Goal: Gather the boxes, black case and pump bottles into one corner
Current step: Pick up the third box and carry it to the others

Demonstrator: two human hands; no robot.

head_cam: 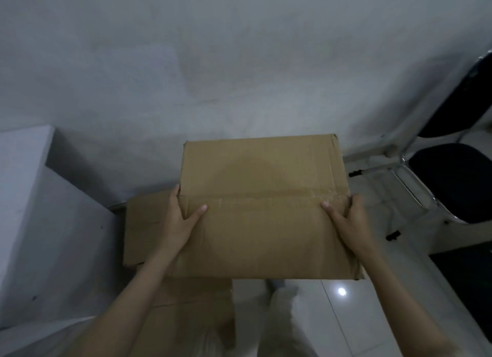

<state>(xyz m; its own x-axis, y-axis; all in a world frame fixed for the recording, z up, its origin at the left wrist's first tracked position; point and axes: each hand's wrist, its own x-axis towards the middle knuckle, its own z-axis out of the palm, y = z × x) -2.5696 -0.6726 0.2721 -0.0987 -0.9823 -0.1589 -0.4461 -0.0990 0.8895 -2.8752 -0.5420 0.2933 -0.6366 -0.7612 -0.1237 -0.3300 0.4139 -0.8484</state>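
A closed brown cardboard box with a taped seam fills the middle of the head view, held up in front of a grey wall. My left hand grips its left edge, thumb lying on the top face and fingers wrapped round the side. My right hand grips the right edge the same way. A second cardboard box lies lower down to the left, partly hidden under the held box and my left forearm. No black case or pump bottles show in this view.
A white cabinet or block stands at the left against the wall. A chrome-framed chair with a black seat is at the right. Glossy white floor tiles lie below, with a light glare.
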